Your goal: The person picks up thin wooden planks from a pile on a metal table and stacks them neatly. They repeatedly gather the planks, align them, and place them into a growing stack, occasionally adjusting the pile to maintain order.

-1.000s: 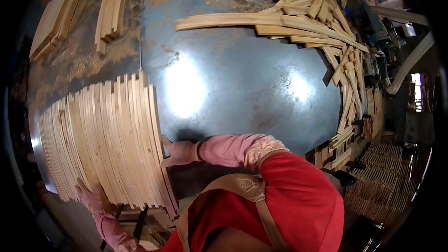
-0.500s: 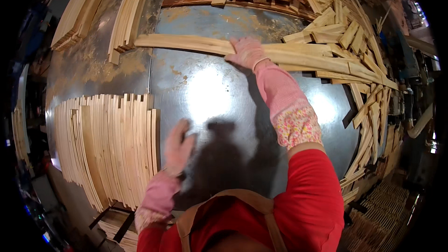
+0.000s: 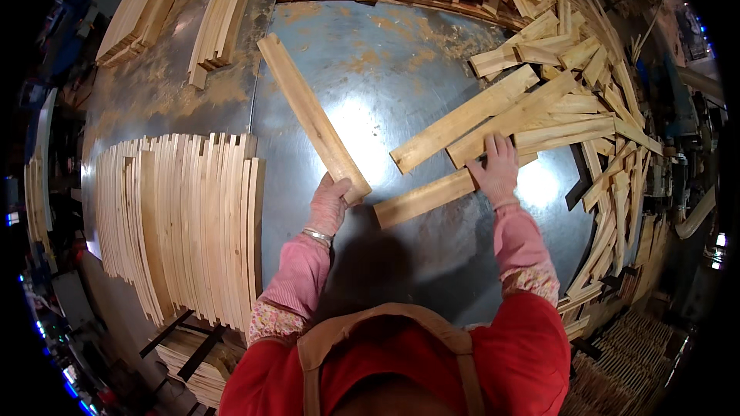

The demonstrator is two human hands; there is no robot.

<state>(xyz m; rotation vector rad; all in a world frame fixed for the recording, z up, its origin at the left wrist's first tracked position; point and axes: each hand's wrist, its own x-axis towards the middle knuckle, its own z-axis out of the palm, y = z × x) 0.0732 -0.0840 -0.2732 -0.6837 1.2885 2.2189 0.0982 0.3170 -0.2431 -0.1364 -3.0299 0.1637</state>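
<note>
My left hand [image 3: 331, 204] is closed around the near end of a wooden board [image 3: 304, 104]. That board slants away to the far left over the metal tabletop [image 3: 308, 35]. On the right, my right hand [image 3: 499, 172] rests with fingers spread on another wooden board [image 3: 428, 198], whose near end points left. Its fingertips reach the edge of the loose boards beyond, among them a slanting board [image 3: 462, 119] and a second slanting board [image 3: 512, 119] beside it. Pink sleeve covers run up both forearms.
A tight row of upright strips [image 3: 185, 223] stands at the left. Two smaller stacks, an outer stack [image 3: 146, 8] and an inner stack [image 3: 227, 15], lie at the far left. A jumbled heap of boards [image 3: 574, 54] fills the right side. Sawdust [image 3: 385, 35] is scattered on the metal.
My left hand has moved forward and taken hold of a board, now slanted. My right hand has come back toward me and to the right. Boards near it now lie fanned out.
</note>
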